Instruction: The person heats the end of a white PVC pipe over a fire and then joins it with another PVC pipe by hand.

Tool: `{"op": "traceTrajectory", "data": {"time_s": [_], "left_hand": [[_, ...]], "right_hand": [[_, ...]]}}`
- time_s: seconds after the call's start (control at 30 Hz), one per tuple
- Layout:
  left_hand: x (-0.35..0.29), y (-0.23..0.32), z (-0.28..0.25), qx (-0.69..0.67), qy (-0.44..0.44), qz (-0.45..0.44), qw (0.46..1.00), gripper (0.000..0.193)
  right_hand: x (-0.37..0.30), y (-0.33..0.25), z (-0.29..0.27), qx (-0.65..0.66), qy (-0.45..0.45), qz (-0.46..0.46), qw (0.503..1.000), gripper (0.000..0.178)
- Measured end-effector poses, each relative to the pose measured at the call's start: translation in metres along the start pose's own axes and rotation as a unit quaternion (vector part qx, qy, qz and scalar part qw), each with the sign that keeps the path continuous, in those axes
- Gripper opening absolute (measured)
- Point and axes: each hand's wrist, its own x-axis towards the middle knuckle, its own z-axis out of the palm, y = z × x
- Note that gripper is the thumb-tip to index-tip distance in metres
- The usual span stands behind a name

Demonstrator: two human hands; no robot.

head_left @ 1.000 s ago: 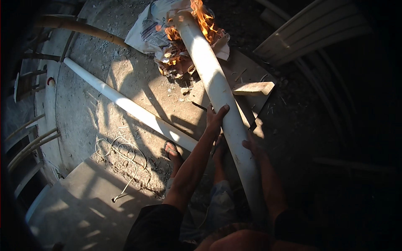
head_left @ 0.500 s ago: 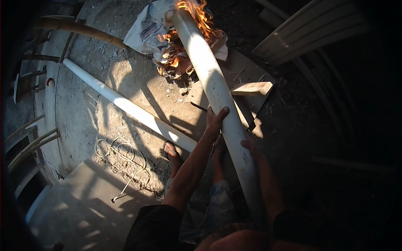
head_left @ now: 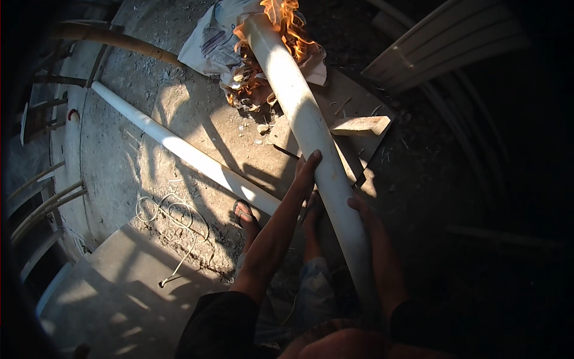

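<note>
A long white plastic pipe (head_left: pixel 299 107) slants from near my body up to a fire. Its far end lies over the flames (head_left: pixel 286 27), which rise from a burning white sack (head_left: pixel 218 45). My left hand (head_left: pixel 308 167) grips the pipe's left side around the middle, thumb on top and the other fingers hidden underneath. Closer to me, my right hand (head_left: pixel 365 212) is wrapped round the right side, its fingers mostly out of sight below the pipe. The near end runs into shadow by my torso.
A second white pipe (head_left: pixel 179 149) lies on the ground to the left, ending near my sandalled foot (head_left: pixel 244 212). A wooden block (head_left: pixel 359 125) rests on a board right of the held pipe. Coiled cord (head_left: pixel 173 209) lies at left; corrugated panels (head_left: pixel 445 45) stand at far right.
The held pipe has turned about its length; its surface marks have shifted. My left thumb has moved slightly left with it. The flames have changed shape around the far end.
</note>
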Motion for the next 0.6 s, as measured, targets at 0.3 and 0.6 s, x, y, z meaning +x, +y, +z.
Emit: {"op": "traceTrajectory", "data": {"time_s": [0.3,0.6], "left_hand": [[-0.016,-0.001,0.023,0.204,0.128,0.047,0.969,0.073],[-0.001,-0.005,0.001,0.055,0.002,0.046,0.997,0.075]], "right_hand": [[-0.001,0.014,-0.006,-0.082,0.035,-0.005,0.996,0.092],[0.014,0.056,-0.033,-0.011,0.042,0.004,0.999,0.09]]}}
